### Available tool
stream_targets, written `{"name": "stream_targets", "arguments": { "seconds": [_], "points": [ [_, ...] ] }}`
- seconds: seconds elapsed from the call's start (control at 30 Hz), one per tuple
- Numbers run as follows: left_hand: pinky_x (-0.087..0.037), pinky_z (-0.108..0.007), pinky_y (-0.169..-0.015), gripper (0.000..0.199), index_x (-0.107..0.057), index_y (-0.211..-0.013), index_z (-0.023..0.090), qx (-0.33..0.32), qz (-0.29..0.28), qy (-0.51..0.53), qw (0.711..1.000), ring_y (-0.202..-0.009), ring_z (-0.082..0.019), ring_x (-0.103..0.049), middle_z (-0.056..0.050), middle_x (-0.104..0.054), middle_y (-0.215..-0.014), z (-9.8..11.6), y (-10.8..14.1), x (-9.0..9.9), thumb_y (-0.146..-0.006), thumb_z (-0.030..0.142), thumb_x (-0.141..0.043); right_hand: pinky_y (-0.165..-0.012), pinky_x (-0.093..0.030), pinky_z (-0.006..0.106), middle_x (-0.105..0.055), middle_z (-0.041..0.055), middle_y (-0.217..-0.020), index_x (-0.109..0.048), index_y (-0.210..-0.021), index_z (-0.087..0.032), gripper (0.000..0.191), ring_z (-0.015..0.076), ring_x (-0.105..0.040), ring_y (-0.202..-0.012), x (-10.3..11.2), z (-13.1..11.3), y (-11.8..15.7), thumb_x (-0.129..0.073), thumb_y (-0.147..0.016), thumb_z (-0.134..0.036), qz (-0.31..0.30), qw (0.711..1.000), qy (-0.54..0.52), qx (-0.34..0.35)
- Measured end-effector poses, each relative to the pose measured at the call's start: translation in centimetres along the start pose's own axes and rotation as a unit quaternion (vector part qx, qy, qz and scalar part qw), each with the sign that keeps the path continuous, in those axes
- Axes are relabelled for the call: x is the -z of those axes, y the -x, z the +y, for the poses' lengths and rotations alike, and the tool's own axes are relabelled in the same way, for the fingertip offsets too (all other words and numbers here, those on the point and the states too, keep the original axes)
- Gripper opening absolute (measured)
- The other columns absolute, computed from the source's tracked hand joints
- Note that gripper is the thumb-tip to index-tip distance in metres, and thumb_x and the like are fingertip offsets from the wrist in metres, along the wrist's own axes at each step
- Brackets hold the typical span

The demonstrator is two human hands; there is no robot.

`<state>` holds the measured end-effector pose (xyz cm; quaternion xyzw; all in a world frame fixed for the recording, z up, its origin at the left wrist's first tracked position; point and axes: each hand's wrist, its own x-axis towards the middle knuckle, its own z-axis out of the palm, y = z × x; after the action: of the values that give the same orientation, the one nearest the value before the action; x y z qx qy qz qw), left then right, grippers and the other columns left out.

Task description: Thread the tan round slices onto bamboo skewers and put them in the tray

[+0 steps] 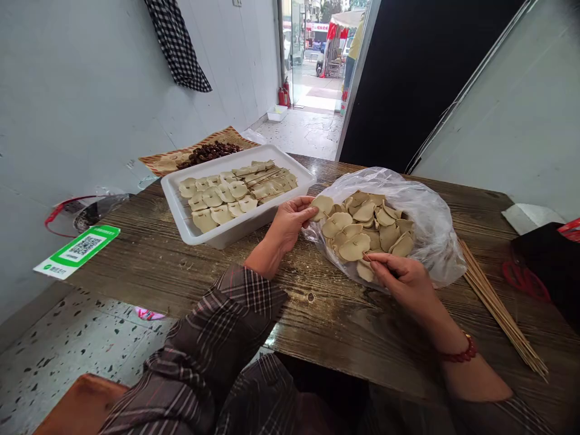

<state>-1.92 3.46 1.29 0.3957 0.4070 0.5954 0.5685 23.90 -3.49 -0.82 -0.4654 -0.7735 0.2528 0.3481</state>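
Note:
My left hand [290,223] pinches the edge of a thin, pale round slice [322,206] at the left side of an open plastic bag [430,226]. My right hand [405,281] is closed on a thin wooden skewer, its end near the fingertips. Several slices [354,247] lie in a row in front of the right fingertips and look threaded on the skewer, most of which they hide. Behind them a heap of loose slices [388,237] fills the bag. To the left, a white tray [222,237] holds rows of skewered slices [211,196].
Bare skewers [498,302] lie on the wooden table [312,314] at the right. Dark red pieces [211,152] rest on a patterned sheet behind the tray. A green QR card [81,249] is at the left edge, a black bag [544,266] at the far right.

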Motion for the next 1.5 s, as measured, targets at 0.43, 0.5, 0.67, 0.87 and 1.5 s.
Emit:
{"name": "stream_targets", "arguments": {
  "seconds": [0.43,0.5,0.67,0.87,1.5],
  "points": [
    [-0.033,-0.017,-0.042,0.013,-0.065,-0.075,0.012,0.074,0.028,0.108,0.991,-0.048,-0.005,-0.05,0.001,-0.06,-0.061,-0.2,0.0,-0.2,-0.07,0.014,-0.076,-0.078,-0.06,0.032,-0.078,0.0075,-0.099,-0.077,-0.099,-0.02,0.023,0.0221,-0.075,-0.089,-0.4,0.7,0.2,-0.058,-0.09,-0.03,0.034,0.998,0.024,0.039],
    [-0.035,-0.017,-0.043,0.012,-0.063,-0.074,0.012,0.095,0.034,0.119,0.988,-0.048,-0.006,-0.052,0.001,-0.06,-0.061,-0.3,0.1,-0.3,-0.071,0.012,-0.075,-0.079,-0.061,0.032,-0.078,0.0072,-0.1,-0.077,-0.099,-0.02,0.023,0.0221,-0.075,-0.09,-0.4,0.8,0.2,-0.058,-0.09,-0.03,0.031,0.999,0.017,0.038],
    [-0.038,-0.018,-0.045,0.011,-0.062,-0.075,0.011,0.127,0.027,0.14,0.982,-0.049,-0.006,-0.053,0.0,-0.06,-0.063,-0.5,0.2,-0.5,-0.072,0.007,-0.072,-0.08,-0.06,0.033,-0.078,0.0076,-0.101,-0.077,-0.1,-0.02,0.023,0.0221,-0.075,-0.091,-0.6,1.0,0.2,-0.059,-0.09,-0.03,0.031,0.999,0.006,0.033],
    [-0.036,-0.018,-0.045,0.013,-0.064,-0.073,0.012,0.093,0.019,0.104,0.99,-0.05,-0.006,-0.05,0.001,-0.059,-0.061,-0.8,0.4,-0.7,-0.067,0.012,-0.076,-0.081,-0.06,0.035,-0.078,0.0085,-0.1,-0.077,-0.099,-0.02,0.024,0.0232,-0.074,-0.09,-0.7,0.8,0.1,-0.058,-0.09,-0.033,0.031,0.999,0.007,0.01],
    [-0.037,-0.019,-0.049,0.023,-0.062,-0.077,0.015,-0.057,0.044,-0.03,0.997,-0.054,-0.007,-0.047,0.003,-0.058,-0.063,-0.8,0.6,-1.0,-0.063,0.028,-0.076,-0.065,-0.056,0.031,-0.077,0.0066,-0.08,-0.076,-0.099,-0.019,0.028,0.0212,-0.072,-0.075,-1.2,0.3,-0.2,-0.055,-0.09,-0.035,0.029,0.999,-0.005,-0.019]
  ]
}}
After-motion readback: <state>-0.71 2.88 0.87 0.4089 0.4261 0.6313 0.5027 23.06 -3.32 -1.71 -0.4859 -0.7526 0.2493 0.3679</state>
